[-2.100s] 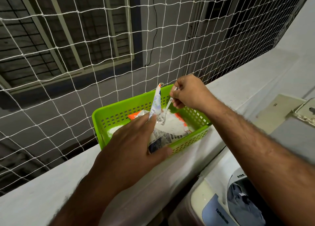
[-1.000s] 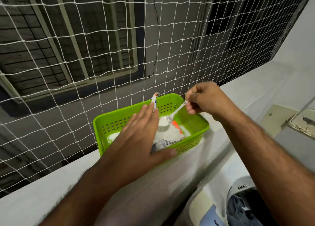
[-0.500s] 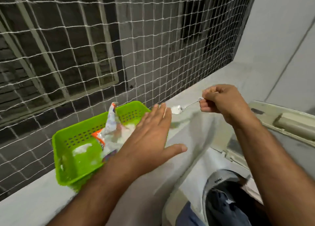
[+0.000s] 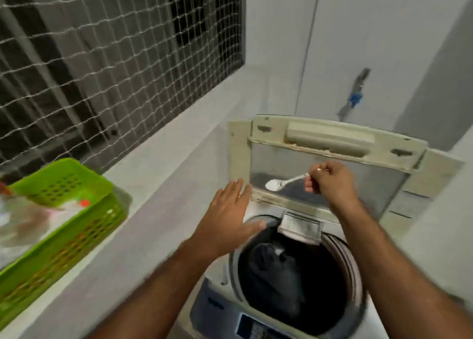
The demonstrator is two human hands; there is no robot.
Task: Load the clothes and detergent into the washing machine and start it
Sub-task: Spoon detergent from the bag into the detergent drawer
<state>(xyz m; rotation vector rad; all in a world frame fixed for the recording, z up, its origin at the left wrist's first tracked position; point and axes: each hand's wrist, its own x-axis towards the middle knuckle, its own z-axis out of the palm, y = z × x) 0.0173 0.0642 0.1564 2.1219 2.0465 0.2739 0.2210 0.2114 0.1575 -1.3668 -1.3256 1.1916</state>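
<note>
Swinging away from the green basket (image 4: 64,210), the view now looks down at the washing machine (image 4: 294,274), which was only at the bottom edge of the picture half a second ago. The basket sits far to the left on the ledge (image 4: 158,185), and the detergent bag (image 4: 20,223) in it is a blur. The right hand (image 4: 330,180) has carried the spoon (image 4: 281,183) over from beside the basket. Its fingers are curled tight and pinch the spoon's handle. White powder (image 4: 272,185) fills the bowl of the spoon, which hangs in front of the raised lid (image 4: 332,144), above the back edge of the tub. The left hand (image 4: 230,223) holds nothing. Its fingers are straight and spread, palm down, over the left rim of the machine, just under the spoon. Dark clothes (image 4: 281,269) lie in the tub. The round opening below the spoon is wide, between the two arms.
</note>
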